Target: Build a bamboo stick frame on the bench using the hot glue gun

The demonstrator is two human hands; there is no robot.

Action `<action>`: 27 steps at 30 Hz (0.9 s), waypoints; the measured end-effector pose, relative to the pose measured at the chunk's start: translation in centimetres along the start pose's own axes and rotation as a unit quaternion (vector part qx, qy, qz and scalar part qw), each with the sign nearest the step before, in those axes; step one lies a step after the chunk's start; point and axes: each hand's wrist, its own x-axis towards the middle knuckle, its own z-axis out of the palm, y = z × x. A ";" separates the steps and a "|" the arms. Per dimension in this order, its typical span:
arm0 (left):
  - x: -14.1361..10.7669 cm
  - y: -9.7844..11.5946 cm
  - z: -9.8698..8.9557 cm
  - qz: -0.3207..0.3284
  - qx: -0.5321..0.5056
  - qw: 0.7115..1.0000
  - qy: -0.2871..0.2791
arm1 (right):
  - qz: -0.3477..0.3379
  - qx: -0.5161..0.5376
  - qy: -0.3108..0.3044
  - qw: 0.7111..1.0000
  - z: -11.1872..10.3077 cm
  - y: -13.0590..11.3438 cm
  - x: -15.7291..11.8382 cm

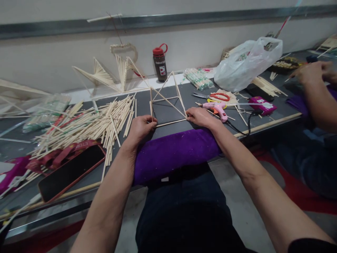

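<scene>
A small open frame of thin wooden sticks [165, 99] stands on the dark table in front of me. My left hand [143, 129] pinches its near left corner, where the front stick [171, 123] meets an upright. At the near right corner, my right hand [200, 116] closes its fingers on the other end of that stick. The fingertips partly cover both corners. A purple cloth [176, 151] lies along the table edge just below the frame. Right of my right hand rests a pink glue gun [217, 107], with orange-handled scissors [218, 97] behind it.
Loose sticks [89, 126] and a phone [72, 172] lie left. Behind stand a bottle [160, 65] and fan-shaped stick structures [98, 76]. A plastic bag [242, 66] and a magenta box [263, 105] are right; another person's hand [312, 72] is at far right.
</scene>
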 end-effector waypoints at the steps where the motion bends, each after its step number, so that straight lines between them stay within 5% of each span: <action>1: 0.0 -0.1 0.0 0.001 0.001 1.000 -0.001 | -0.002 -0.014 0.001 1.000 0.1 0.0 -0.1; 27: 0.1 0.1 0.2 -0.002 0.000 1.000 0.012 | 0.037 -0.117 -0.008 0.992 1.3 -1.1 -0.6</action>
